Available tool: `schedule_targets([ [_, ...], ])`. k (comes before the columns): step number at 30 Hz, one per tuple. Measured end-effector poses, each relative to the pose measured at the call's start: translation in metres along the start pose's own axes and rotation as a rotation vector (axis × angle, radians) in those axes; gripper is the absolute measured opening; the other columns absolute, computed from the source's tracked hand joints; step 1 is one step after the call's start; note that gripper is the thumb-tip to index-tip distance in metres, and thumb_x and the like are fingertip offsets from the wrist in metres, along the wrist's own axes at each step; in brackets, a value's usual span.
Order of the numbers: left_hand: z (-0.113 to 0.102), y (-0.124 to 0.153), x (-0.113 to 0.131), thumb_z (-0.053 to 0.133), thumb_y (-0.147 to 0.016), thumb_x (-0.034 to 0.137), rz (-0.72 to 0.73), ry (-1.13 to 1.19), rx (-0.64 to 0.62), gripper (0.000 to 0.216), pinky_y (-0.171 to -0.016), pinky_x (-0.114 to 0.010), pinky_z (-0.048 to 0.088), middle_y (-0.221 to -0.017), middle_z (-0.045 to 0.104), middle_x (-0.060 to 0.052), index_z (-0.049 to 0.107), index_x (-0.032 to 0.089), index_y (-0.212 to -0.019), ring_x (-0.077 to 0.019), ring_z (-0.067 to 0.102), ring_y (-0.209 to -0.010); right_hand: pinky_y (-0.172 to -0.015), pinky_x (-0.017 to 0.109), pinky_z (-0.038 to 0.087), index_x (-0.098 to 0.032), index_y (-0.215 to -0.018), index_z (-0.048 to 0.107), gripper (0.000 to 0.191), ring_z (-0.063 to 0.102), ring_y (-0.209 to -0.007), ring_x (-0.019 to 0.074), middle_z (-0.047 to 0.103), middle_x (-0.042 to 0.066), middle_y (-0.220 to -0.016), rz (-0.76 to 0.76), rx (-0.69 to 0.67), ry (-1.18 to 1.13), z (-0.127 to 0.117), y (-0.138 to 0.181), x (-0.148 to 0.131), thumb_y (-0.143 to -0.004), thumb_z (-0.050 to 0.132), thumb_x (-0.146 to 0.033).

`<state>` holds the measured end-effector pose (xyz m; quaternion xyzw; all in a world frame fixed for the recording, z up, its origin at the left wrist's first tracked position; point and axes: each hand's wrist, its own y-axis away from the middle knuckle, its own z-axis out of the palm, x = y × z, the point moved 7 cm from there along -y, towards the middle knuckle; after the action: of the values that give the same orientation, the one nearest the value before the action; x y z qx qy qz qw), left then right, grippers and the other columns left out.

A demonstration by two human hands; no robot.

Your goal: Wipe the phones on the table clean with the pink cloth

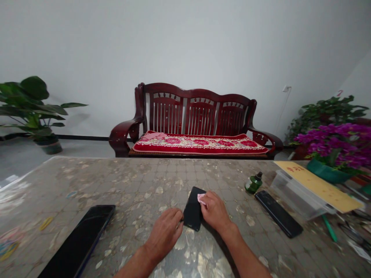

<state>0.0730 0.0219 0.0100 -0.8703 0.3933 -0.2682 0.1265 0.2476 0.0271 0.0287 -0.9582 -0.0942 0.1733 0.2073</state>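
A black smartphone (191, 212) lies flat on the patterned table cover in front of me. At its lower left edge is my left hand (168, 226), fingers curled in and touching the phone's side. My right hand (213, 210) is closed on a small pink cloth (201, 198), which rests against the upper right part of the phone's dark screen. The fingertips of my right hand are partly hidden behind its knuckles.
To the left lies a black tablet (79, 241), with rubber bands (46, 223) beyond it. On the right are a green bottle (254, 183), a black case (278, 213), a clear plastic box (298, 195) and a flower pot (329, 172). A wooden bench (199, 92) stands behind the table.
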Motion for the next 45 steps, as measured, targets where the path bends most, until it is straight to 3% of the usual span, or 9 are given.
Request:
schedule_targets([
  [4,0.000,-0.001,0.001,0.050,-0.085,0.010,-0.006,-0.026,-0.002,0.014,-0.078,-0.032,0.050,-0.088,0.063,-0.002,0.056,0.022,-0.088,-0.0208,0.061,-0.084,-0.080,0.027,0.046,-0.022,-0.087,0.071,0.021,0.059,-0.086,0.0177,0.065,0.004,-0.086,-0.064,-0.040,-0.039,0.004,0.002,-0.012,-0.084,0.055,-0.008],
  [11,-0.004,-0.001,0.001,0.047,-0.086,0.009,0.020,-0.042,0.036,0.019,-0.083,-0.035,0.051,-0.095,0.066,-0.004,0.059,0.023,-0.093,-0.0220,0.063,-0.089,-0.083,0.030,0.047,-0.021,-0.093,0.072,0.025,0.061,-0.089,0.0198,0.068,0.006,-0.089,0.038,0.048,0.011,-0.002,-0.003,0.009,-0.086,0.053,-0.008],
  [17,-0.007,0.000,-0.001,0.043,-0.086,0.005,0.045,-0.036,0.103,0.029,-0.087,-0.036,0.053,-0.104,0.067,-0.006,0.062,0.024,-0.098,-0.0222,0.063,-0.096,-0.077,0.026,0.046,-0.022,-0.085,0.072,0.020,0.059,-0.083,0.0166,0.066,0.003,-0.083,-0.072,-0.031,-0.041,0.001,-0.001,-0.012,-0.082,0.058,-0.009],
  [23,-0.009,0.001,-0.003,0.044,-0.083,0.001,0.057,-0.028,0.138,0.032,-0.086,-0.036,0.054,-0.105,0.066,-0.006,0.062,0.024,-0.096,-0.0226,0.062,-0.097,-0.081,0.029,0.046,-0.022,-0.090,0.073,0.024,0.061,-0.086,0.0197,0.067,0.006,-0.085,0.075,0.055,0.037,-0.003,-0.005,0.015,-0.085,0.053,-0.009],
  [29,-0.009,0.002,-0.006,0.043,-0.079,-0.002,0.041,-0.026,0.156,0.036,-0.085,-0.035,0.054,-0.108,0.065,-0.006,0.063,0.024,-0.096,-0.0233,0.061,-0.100,-0.076,0.026,0.045,-0.022,-0.086,0.072,0.022,0.059,-0.082,0.0167,0.066,0.003,-0.083,-0.095,-0.044,-0.071,0.002,-0.002,-0.011,-0.084,0.055,-0.009],
  [35,-0.008,0.003,-0.007,0.037,-0.077,-0.004,0.028,0.005,0.154,0.040,-0.085,-0.034,0.054,-0.111,0.063,-0.008,0.063,0.022,-0.094,-0.0227,0.060,-0.102,-0.080,0.028,0.046,-0.021,-0.090,0.073,0.023,0.060,-0.085,0.0183,0.066,0.005,-0.086,0.044,0.034,-0.017,-0.002,-0.006,0.011,-0.085,0.054,-0.008],
  [41,-0.007,0.005,-0.011,0.036,-0.074,-0.005,0.021,0.000,0.193,0.044,-0.085,-0.036,0.055,-0.114,0.062,-0.009,0.064,0.022,-0.095,-0.0234,0.060,-0.103,-0.077,0.025,0.044,-0.022,-0.087,0.072,0.023,0.059,-0.083,0.0162,0.066,0.003,-0.084,-0.105,-0.064,-0.090,0.003,-0.002,-0.011,-0.083,0.056,-0.007],
  [45,-0.007,0.006,-0.012,0.037,-0.072,-0.006,0.016,-0.010,0.206,0.047,-0.088,-0.037,0.054,-0.117,0.061,-0.009,0.064,0.022,-0.097,-0.0241,0.059,-0.106,-0.077,0.026,0.045,-0.021,-0.087,0.073,0.023,0.059,-0.083,0.0172,0.066,0.004,-0.083,-0.036,-0.044,-0.069,0.001,-0.005,-0.003,-0.084,0.055,-0.008],
])
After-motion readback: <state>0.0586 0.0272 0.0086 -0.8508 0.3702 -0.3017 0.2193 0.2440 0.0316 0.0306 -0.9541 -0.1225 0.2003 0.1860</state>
